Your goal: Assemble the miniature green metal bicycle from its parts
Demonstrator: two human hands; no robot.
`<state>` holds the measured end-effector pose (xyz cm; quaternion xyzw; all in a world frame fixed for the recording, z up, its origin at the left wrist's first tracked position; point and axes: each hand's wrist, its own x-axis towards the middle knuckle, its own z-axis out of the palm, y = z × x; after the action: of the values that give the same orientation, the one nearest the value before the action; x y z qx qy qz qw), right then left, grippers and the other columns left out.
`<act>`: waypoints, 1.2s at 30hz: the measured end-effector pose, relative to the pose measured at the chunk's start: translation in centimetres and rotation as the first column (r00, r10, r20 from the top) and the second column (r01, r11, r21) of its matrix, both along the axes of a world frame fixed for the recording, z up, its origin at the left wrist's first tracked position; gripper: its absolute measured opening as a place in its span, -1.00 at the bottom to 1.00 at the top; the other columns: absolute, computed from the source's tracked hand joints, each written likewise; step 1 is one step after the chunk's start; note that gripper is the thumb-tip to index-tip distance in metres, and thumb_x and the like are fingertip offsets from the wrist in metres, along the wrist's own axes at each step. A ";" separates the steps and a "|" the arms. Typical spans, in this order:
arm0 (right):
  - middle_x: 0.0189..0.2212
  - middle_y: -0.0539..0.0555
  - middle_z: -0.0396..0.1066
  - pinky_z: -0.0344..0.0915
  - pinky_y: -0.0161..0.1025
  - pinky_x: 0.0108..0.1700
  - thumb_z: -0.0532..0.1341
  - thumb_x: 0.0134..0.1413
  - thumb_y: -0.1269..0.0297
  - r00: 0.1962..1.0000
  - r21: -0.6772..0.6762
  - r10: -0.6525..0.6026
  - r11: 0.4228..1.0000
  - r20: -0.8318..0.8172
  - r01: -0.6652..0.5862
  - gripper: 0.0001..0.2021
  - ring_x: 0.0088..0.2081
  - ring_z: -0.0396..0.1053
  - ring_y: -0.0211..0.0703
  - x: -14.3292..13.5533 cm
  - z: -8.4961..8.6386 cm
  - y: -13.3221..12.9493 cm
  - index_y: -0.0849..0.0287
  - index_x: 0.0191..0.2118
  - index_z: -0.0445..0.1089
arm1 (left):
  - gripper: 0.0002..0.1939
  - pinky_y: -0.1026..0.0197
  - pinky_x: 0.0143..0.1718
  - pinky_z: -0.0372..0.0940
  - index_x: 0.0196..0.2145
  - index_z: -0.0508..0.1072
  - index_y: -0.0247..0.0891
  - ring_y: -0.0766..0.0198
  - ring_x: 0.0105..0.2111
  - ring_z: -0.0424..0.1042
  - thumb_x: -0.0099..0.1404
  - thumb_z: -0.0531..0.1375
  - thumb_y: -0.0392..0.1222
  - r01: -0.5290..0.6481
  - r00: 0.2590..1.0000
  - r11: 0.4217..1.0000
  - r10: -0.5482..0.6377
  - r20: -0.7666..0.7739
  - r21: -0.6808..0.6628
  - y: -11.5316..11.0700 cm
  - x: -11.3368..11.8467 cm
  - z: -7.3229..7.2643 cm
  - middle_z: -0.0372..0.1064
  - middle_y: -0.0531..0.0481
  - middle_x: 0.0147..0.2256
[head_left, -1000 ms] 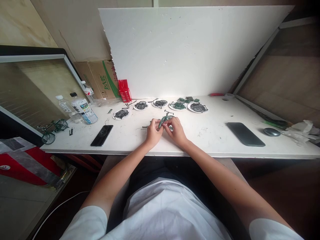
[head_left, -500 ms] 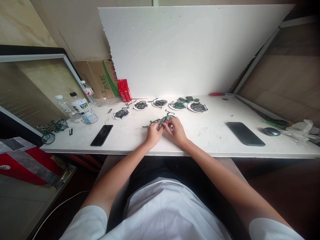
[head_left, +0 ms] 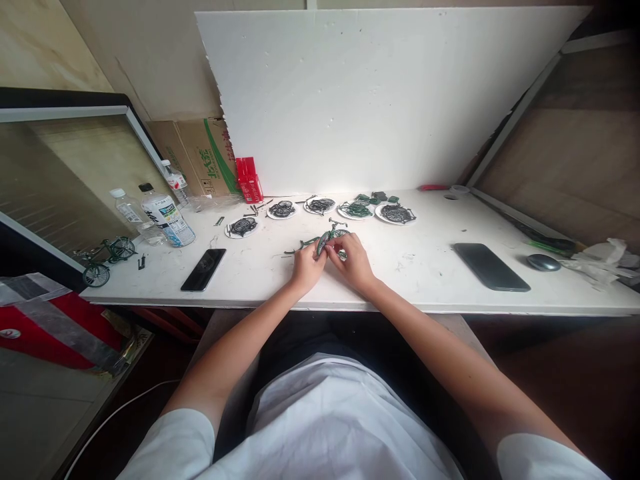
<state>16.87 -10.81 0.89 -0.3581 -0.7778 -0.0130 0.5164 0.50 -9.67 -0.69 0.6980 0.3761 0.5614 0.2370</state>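
Observation:
Both my hands meet over the table's middle, closed on a small green model bicycle (head_left: 339, 225). My left hand (head_left: 307, 267) grips it around a green wheel, which shows edge-on between my fingers. My right hand (head_left: 352, 262) pinches at the same part from the other side, its thumb and forefinger close to my left fingertips. The bicycle's handlebar sticks up beyond my fingers. Just left of my left hand a thin green piece (head_left: 311, 241) juts out; whether it joins the bicycle I cannot tell. My fingers hide much of the model.
Behind my hands stand several white plates of dark and green bicycle parts, such as one plate (head_left: 241, 237). A finished-looking model bicycle (head_left: 109, 259) and bottles (head_left: 173, 223) are at the left. A phone (head_left: 203, 269), a black slab (head_left: 491, 267) and a mouse (head_left: 544, 263) lie on the table.
Almost nothing differs. The wheel between my fingers has turned slightly; both hands keep their place and grip.

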 end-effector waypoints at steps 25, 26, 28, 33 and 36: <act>-0.38 0.08 0.43 0.28 -0.09 -0.27 0.20 0.47 0.24 0.996 0.030 -0.079 0.996 0.026 0.079 -0.90 -0.26 0.36 0.01 -0.1 0.0 -0.6 0.07 -0.12 0.44 | -0.87 0.18 -0.19 0.49 -0.14 0.62 -0.26 0.12 -0.29 0.65 0.40 0.29 -0.22 -0.022 1.000 1.000 0.022 -0.004 0.014 0.0 0.0 -0.2 0.65 -0.14 -0.26; -0.39 0.08 0.43 0.27 -0.09 -0.28 0.20 0.47 0.23 0.996 0.026 -0.088 0.996 0.034 0.087 -0.90 -0.26 0.37 0.01 -0.1 -0.1 -0.5 0.07 -0.11 0.45 | -0.88 0.18 -0.20 0.49 -0.15 0.62 -0.26 0.12 -0.30 0.64 0.40 0.29 -0.23 -0.025 1.000 1.000 0.025 0.000 0.010 0.1 0.0 -0.2 0.65 -0.14 -0.26; -0.40 0.08 0.44 0.26 -0.09 -0.29 0.19 0.48 0.22 0.993 0.025 -0.106 0.994 0.059 0.105 -0.88 -0.28 0.37 0.01 -0.2 -0.1 -0.5 0.07 -0.11 0.46 | -0.88 0.20 -0.23 0.47 -0.15 0.61 -0.26 0.14 -0.31 0.63 0.39 0.28 -0.23 -0.034 0.999 0.999 0.034 0.002 0.001 0.2 -0.1 -0.3 0.64 -0.13 -0.28; -0.39 0.10 0.48 0.26 -0.10 -0.31 0.17 0.51 0.25 0.979 0.101 -0.158 0.984 0.128 0.146 -0.86 -0.28 0.40 0.00 -0.2 -0.3 -0.2 0.08 -0.09 0.48 | -0.92 0.29 -0.36 0.31 -0.25 0.56 -0.25 0.28 -0.45 0.46 0.37 0.26 -0.23 -0.075 0.997 0.997 0.076 -0.023 0.012 0.2 -0.1 -0.2 0.50 0.00 -0.43; -0.34 0.13 0.52 0.24 -0.11 -0.31 0.11 0.54 0.28 0.957 0.141 -0.200 0.975 0.209 0.173 -0.81 -0.27 0.43 0.00 -0.1 -0.4 -0.3 0.09 -0.04 0.49 | -0.90 0.32 -0.42 0.21 -0.35 0.51 -0.24 0.34 -0.50 0.30 0.35 0.25 -0.24 -0.089 0.996 0.996 0.089 -0.024 0.017 0.2 -0.2 -0.2 0.36 0.08 -0.51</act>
<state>16.76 -11.06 0.53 -0.3941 -0.7910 -0.1490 0.4437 0.34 -9.48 -0.85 0.6892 0.4053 0.5658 0.2015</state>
